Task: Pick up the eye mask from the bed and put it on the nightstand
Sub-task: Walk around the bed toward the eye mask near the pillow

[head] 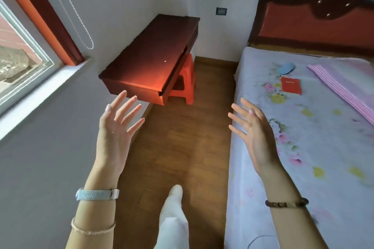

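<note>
Since the eye mask [286, 68] is still sitting on the bed [323, 147] in the upper right of the frame, just above a red booklet [291, 85], I'd say nothing's really getting done yet, so the whole job is still waiting: the pickup and the carry over to the nightstand [149, 58], that dark wooden piece in the upper middle with an orange stool [185, 83] tucked under it. Both hands are hanging in the air in the middle of the frame. The left hand [115, 127] is spreading its fingers [129, 105] wide, palm showing, gripping nothing and touching nothing. The right hand [255, 127] is doing the same near the bed's edge, fingers fanned out, empty, well short of the mask.
</note>
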Motion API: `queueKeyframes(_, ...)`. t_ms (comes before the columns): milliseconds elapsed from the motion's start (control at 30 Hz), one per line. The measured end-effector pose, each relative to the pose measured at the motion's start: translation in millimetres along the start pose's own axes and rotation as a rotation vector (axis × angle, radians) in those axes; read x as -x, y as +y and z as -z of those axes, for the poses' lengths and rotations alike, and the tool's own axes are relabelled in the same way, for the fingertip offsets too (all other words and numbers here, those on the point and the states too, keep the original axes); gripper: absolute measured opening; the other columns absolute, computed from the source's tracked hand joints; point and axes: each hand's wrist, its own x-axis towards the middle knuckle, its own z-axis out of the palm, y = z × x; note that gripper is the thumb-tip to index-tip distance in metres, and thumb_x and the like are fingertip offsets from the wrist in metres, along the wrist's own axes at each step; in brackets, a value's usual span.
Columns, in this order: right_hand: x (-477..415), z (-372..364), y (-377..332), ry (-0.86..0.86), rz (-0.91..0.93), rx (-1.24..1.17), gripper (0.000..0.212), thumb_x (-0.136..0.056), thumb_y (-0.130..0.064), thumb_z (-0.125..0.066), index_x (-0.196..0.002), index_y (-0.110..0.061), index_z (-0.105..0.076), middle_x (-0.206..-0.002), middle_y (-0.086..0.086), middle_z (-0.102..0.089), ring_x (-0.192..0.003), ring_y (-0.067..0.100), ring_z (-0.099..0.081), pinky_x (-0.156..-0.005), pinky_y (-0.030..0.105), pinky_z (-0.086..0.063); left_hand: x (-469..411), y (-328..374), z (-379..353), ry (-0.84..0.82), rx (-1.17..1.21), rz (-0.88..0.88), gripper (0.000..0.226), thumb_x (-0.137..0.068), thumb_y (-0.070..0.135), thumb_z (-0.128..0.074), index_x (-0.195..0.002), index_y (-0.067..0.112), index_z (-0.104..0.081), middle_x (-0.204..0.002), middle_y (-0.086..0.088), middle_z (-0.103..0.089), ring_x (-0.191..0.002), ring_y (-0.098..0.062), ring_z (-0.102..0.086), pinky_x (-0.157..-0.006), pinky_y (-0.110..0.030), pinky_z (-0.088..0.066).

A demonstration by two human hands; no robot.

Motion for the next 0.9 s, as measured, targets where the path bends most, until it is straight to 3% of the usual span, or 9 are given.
queueKeyframes(233, -87, -6, -10, 0.208, 0.047, 0.026, 0.04, -0.095, -0.047, -0.043, -0.132, -0.036, -0.054, -0.135, -0.006, -0.063, -0.12, 0.01, -0.064, -0.1, 0.037, -0.051, -145, -21, -38, -0.211, -0.003, 0.055, 0.053, -0.101, 0.043, -0.026, -0.147, 0.022, -0.042, -0.147, -0.003, -0.054, -0.131, -0.021, -0.056, -0.108, -0.049, -0.043)
queueKeyframes(400, -143, 6, -24, 0.373, 0.098, 0.05, 0.041, -0.098, -0.048, -0.043, -0.135, -0.036, -0.053, -0.138, -0.006, -0.062, -0.124, 0.011, -0.061, -0.102, 0.04, -0.049, -243, -24, -77, -0.414, 0.033, 0.055, 0.056, -0.1, 0.039, -0.025, -0.15, 0.018, -0.037, -0.151, -0.008, -0.049, -0.134, -0.024, -0.053, -0.103, -0.047, -0.05)
queueKeyframes(533, -173, 21, -30, 0.468, 0.109, 0.046, 0.043, -0.098, -0.047, -0.044, -0.137, -0.034, -0.052, -0.136, -0.007, -0.063, -0.123, 0.011, -0.062, -0.1, 0.038, -0.051, -304, -35, -107, -0.515, 0.053, 0.071, 0.055, -0.101, 0.037, -0.024, -0.151, 0.017, -0.036, -0.152, -0.01, -0.048, -0.136, -0.026, -0.051, -0.107, -0.048, -0.046)
queueKeyframes(600, -189, 29, -31, 0.51, 0.118, 0.059, 0.044, -0.097, -0.048, -0.044, -0.138, -0.033, -0.051, -0.136, -0.007, -0.063, -0.122, 0.01, -0.062, -0.099, 0.037, -0.052, -333, -42, -124, -0.556, 0.064, 0.094, 0.058, -0.099, 0.045, -0.035, -0.15, 0.018, -0.039, -0.151, -0.009, -0.049, -0.137, -0.027, -0.05, -0.107, -0.049, -0.046)
queueKeyframes(700, -217, 41, -27, 0.558, 0.121, 0.055, 0.038, -0.097, -0.049, -0.044, -0.133, -0.039, -0.053, -0.137, -0.007, -0.062, -0.123, 0.011, -0.062, -0.099, 0.038, -0.051, -368, -53, -154, -0.613, 0.076, 0.133, 0.08, -0.084, 0.057, -0.06, -0.149, 0.017, -0.039, -0.151, -0.01, -0.049, -0.136, -0.028, -0.05, -0.104, -0.044, -0.05)
queueKeyframes(800, -255, 55, -22, 0.59, 0.117, 0.046, 0.035, -0.097, -0.048, -0.044, -0.129, -0.042, -0.054, -0.136, -0.007, -0.063, -0.123, 0.012, -0.062, -0.1, 0.04, -0.051, -399, -68, -189, -0.641, 0.06, 0.154, 0.093, -0.075, 0.064, -0.066, -0.15, 0.016, -0.038, -0.151, -0.011, -0.048, -0.135, -0.026, -0.052, -0.104, -0.043, -0.049)
queueKeyframes(900, -301, 73, -18, 0.6, 0.118, 0.024, 0.035, -0.097, -0.047, -0.043, -0.131, -0.04, -0.053, -0.134, -0.009, -0.063, -0.122, 0.011, -0.063, -0.1, 0.039, -0.051, -432, -89, -227, -0.68, 0.047, 0.148, 0.071, -0.092, 0.052, -0.047, -0.15, 0.013, -0.036, -0.151, -0.012, -0.047, -0.135, -0.026, -0.052, -0.109, -0.052, -0.043)
